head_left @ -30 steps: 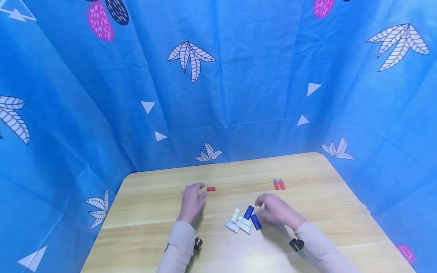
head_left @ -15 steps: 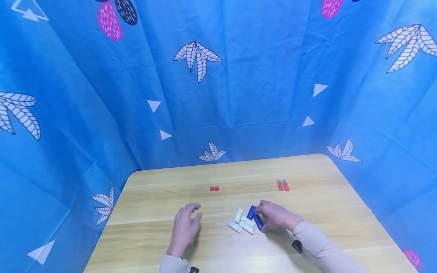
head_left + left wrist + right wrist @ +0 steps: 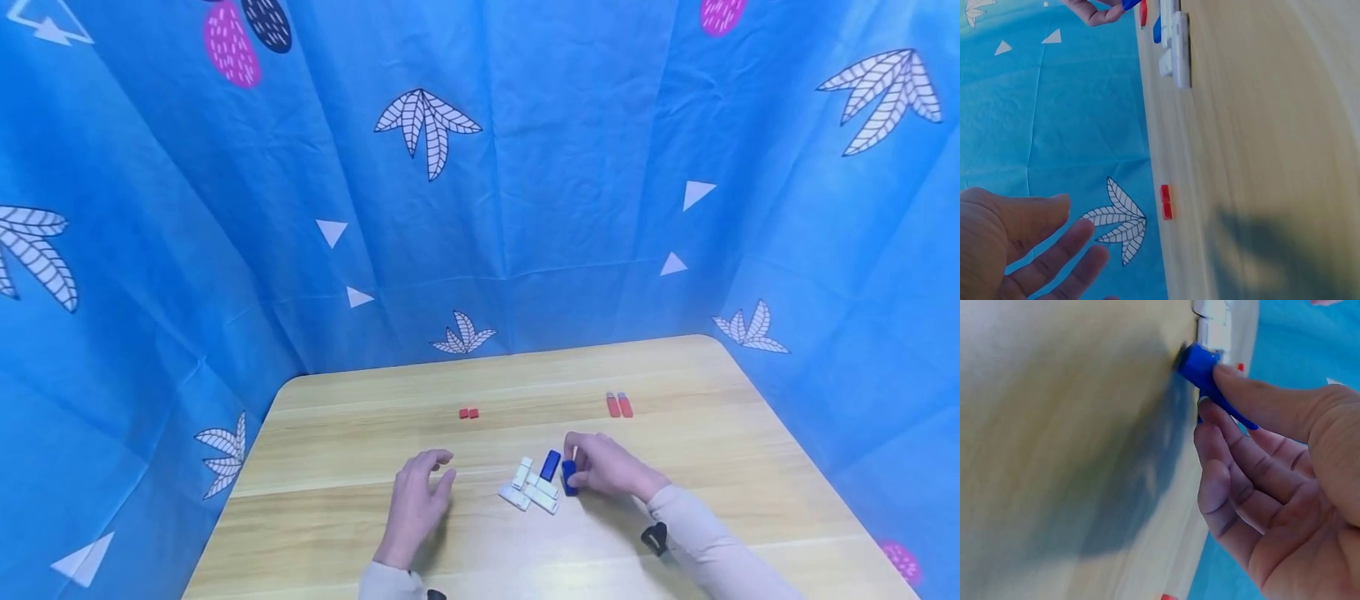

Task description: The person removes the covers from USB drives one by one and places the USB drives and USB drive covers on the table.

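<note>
My right hand pinches a blue USB flash drive between thumb and fingers. In the right wrist view this blue drive is tilted, one end near the tabletop. A second blue USB flash drive lies just left of it. Beside that, several white USB flash drives are heaped together, some overlapping. My left hand is held to the left of the heap, thumb and fingers apart and holding nothing, as the left wrist view of the hand also shows.
Two red USB flash drives with bare metal plugs lie side by side at the back right of the wooden table. Two small red caps lie at the back, left of centre. A blue patterned curtain stands around the table's back and sides.
My right hand has closed its thumb and fingers on the nearer blue USB flash drive and raised it from lying flat. My left hand has drawn back from the red caps toward me.
</note>
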A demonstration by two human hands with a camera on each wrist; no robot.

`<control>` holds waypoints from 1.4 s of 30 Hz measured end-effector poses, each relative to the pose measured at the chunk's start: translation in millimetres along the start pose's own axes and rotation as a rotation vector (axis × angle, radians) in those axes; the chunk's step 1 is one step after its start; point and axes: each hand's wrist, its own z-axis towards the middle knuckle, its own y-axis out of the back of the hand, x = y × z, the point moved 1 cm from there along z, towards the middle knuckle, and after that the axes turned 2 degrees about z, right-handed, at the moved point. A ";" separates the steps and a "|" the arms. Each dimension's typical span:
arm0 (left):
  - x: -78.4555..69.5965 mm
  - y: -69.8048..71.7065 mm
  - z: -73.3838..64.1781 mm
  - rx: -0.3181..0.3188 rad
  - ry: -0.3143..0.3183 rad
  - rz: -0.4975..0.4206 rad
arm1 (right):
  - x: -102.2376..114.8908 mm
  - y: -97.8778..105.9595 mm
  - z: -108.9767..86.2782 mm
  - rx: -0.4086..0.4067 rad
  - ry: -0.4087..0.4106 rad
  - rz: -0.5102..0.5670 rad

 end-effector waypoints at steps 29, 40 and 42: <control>-85.3 -21.6 37.9 0.174 -0.190 -0.089 | 53.4 49.0 1.7 -0.309 0.140 0.291; -104.5 -27.1 40.4 0.235 -0.246 -0.151 | 74.0 38.5 -8.1 -0.260 0.260 0.285; -104.9 -27.4 39.9 0.223 -0.265 -0.144 | 75.4 37.4 -9.2 -0.262 0.302 0.221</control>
